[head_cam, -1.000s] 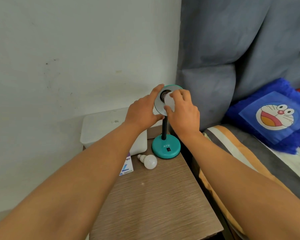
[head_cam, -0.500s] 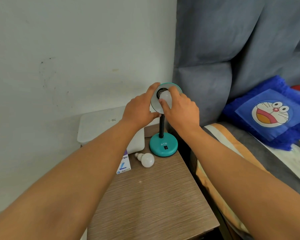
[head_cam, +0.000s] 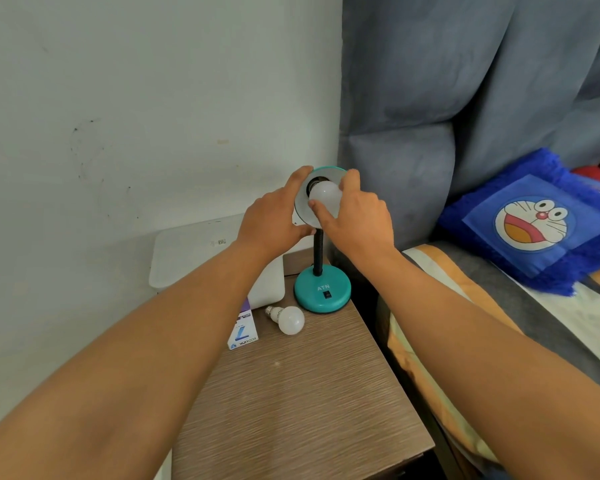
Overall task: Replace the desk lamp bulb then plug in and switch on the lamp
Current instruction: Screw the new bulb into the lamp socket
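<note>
The left hand (head_cam: 271, 221) grips the rim of the teal desk lamp's round shade (head_cam: 303, 206), while the right hand (head_cam: 355, 216) pinches the frosted white bulb (head_cam: 324, 195) at its socket; the screw base is hidden. A second white bulb (head_cam: 290, 319) lies on the wood-grain counter (head_cam: 302, 403) beside a small box (head_cam: 242, 332), half covered by the forearm.

Bulb (head_cam: 323, 195) base hidden in lamp shade (head_cam: 303, 211); bulb box (head_cam: 244, 332) partly behind left forearm.
</note>
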